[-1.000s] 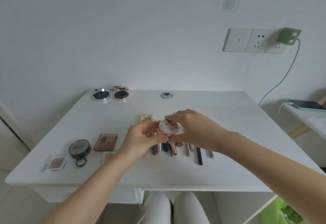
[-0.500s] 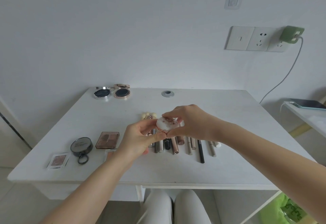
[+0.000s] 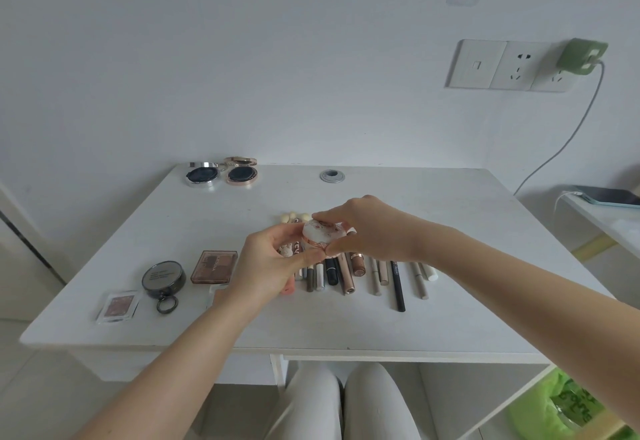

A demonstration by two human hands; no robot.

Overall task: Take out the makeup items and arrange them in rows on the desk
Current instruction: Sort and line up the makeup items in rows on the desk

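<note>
**Round compact held over the pencil row**

Nearest us, our left hand (image 3: 273, 266) and right hand (image 3: 370, 228) pinch the round compact (image 3: 322, 233) above the pencils (image 3: 349, 271) on the bench (image 3: 450, 318) (not yet placed). Dropped, it could scatter that row; beyond lie two open compacts (image 3: 221, 175).

The surface (image 3: 433, 218) is white. The round compact (image 3: 322, 234) is white with pink-brown blotches and a rose-gold rim. The rectangular palette (image 3: 214, 267) is translucent brown; the ringed compact (image 3: 162, 278) is dark grey. The long pencil (image 3: 397, 285) is black, the charger (image 3: 581, 56) sage green, the bag (image 3: 561, 408) bright green.
</note>
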